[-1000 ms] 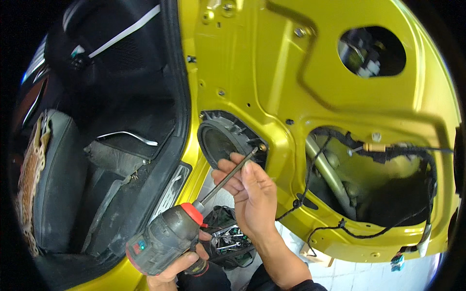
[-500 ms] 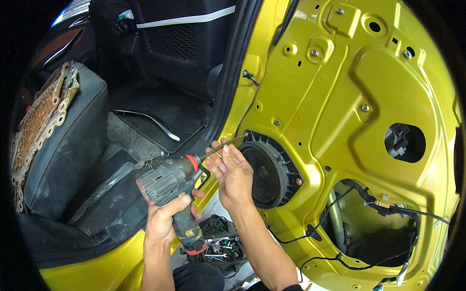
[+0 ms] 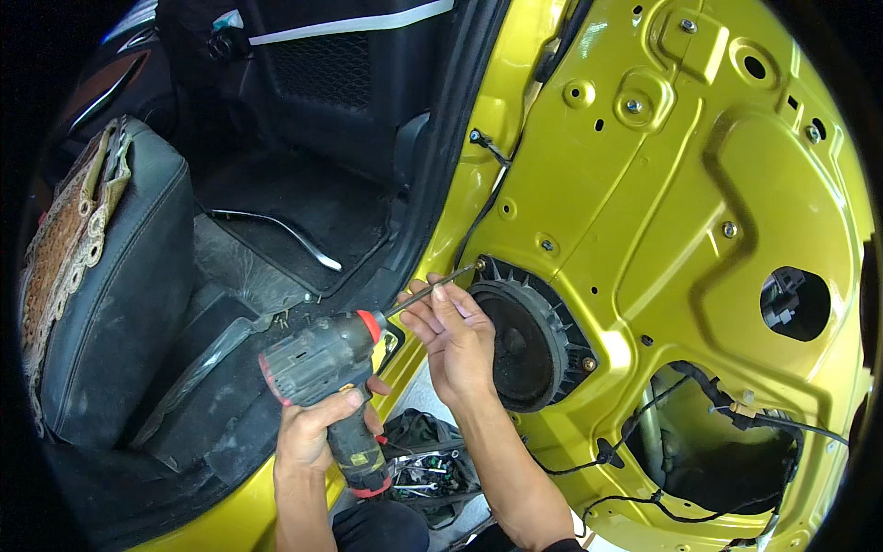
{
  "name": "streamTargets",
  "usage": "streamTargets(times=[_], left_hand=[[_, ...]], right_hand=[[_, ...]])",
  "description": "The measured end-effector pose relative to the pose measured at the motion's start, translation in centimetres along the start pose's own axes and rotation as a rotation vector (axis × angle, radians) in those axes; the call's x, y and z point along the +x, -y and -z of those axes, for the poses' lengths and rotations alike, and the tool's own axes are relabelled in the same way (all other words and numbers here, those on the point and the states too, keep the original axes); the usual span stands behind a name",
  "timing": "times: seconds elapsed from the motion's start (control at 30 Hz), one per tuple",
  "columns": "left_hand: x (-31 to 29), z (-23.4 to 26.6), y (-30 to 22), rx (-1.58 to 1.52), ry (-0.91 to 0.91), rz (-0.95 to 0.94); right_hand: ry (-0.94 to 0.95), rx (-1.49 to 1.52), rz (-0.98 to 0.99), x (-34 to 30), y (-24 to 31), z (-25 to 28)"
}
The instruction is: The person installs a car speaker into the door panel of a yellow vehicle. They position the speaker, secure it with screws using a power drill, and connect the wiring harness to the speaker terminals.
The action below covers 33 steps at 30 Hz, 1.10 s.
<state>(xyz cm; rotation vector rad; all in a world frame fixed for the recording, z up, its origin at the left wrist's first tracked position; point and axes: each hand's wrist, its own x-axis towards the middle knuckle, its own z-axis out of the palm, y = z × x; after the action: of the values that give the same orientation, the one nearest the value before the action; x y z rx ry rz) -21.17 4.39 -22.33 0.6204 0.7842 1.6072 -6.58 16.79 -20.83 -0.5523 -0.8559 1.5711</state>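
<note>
The drill (image 3: pixel 326 368) has moved up since the earlier picture, and the tip of its long bit (image 3: pixel 430 287) now sits right at a screw (image 3: pixel 479 265) on the top edge of the speaker (image 3: pixel 524 345). The bit is thin and long, so it can wobble. That looks like why the right hand (image 3: pixel 451 331) is up by the bit, with its fingers curled lightly around the shaft to keep it straight. The left hand (image 3: pixel 317 428) is wrapped tight around the drill's handle, low down, so it can hold the weight and press the trigger. The drill tilts up and to the right, in line with the screw. The speaker is round and black and sits in the yellow door (image 3: pixel 699 184), low and near the hinge side. Black wires (image 3: pixel 635 432) hang from a hole in the door to the right. Below the hands lies a bag (image 3: pixel 428 460) with tools, close enough to reach. To the left is the car's seat (image 3: pixel 110 304).
</note>
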Motion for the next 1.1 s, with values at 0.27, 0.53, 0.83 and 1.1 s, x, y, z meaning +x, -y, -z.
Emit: streamTargets(times=[0.27, 0.53, 0.83, 1.1], left_hand=[[0.4, 0.3, 0.2, 0.007, 0.032, 0.014], [0.5, 0.5, -0.1, 0.037, 0.028, 0.027], [0.5, 0.7, -0.1, 0.025, 0.049, 0.004], [1.6, 1.4, -0.1, 0.305, 0.105, -0.153]], right_hand=[[-0.028, 0.004, 0.0, 0.1, 0.0, 0.5], [-0.031, 0.009, 0.011, 0.4, 0.0, 0.6], [0.006, -0.019, 0.017, 0.6, 0.0, 1.0], [0.016, 0.032, 0.019, 0.3, 0.1, 1.2]])
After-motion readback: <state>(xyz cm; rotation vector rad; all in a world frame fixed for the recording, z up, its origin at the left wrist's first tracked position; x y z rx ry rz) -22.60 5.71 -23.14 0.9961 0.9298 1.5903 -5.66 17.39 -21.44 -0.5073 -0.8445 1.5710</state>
